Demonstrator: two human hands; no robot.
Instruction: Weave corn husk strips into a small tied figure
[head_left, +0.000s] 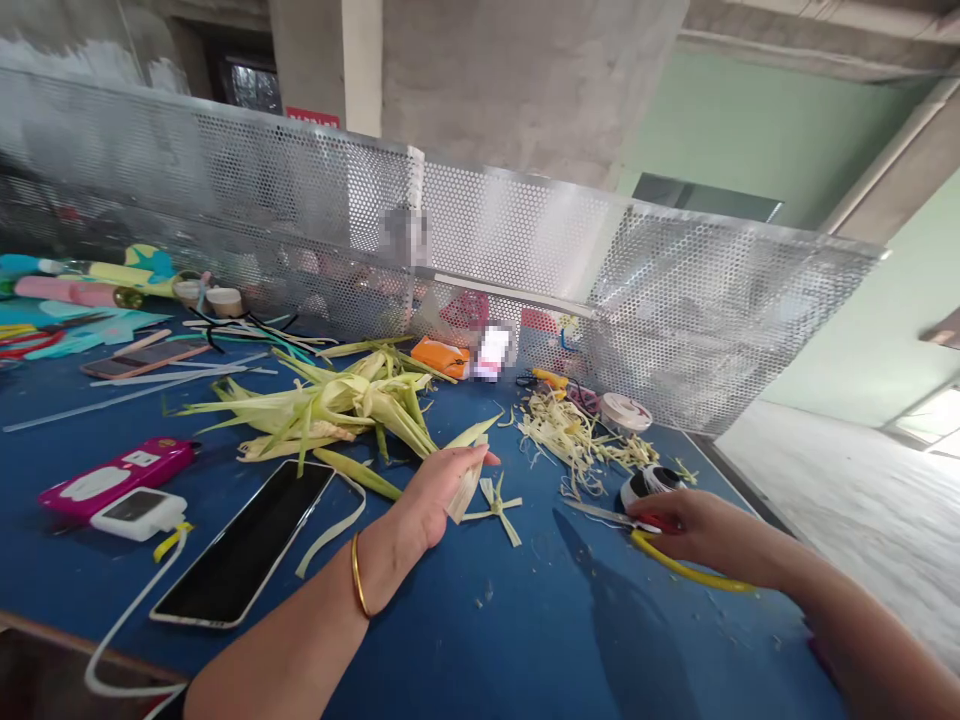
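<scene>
My left hand [436,490], a gold bangle at its wrist, is closed on a pale strip of corn husk [468,488] held above the table. Just to the right of it lies a small cross-shaped piece of knotted husk [496,504]. My right hand [686,525] grips a pair of scissors [600,513] with red handles, blades pointing left. Beside that hand are a spool of black and white thread [646,484] and a curved yellow strip [686,572]. Behind my left hand spreads a pile of green and cream corn husks [352,395].
Husk shreds [562,430] and a tape roll [625,411] lie at the back right. A large phone [247,545], a magenta device [124,478] and a white cabled gadget [139,512] occupy the left. An orange packet [439,356] sits before a perforated metal screen [517,220].
</scene>
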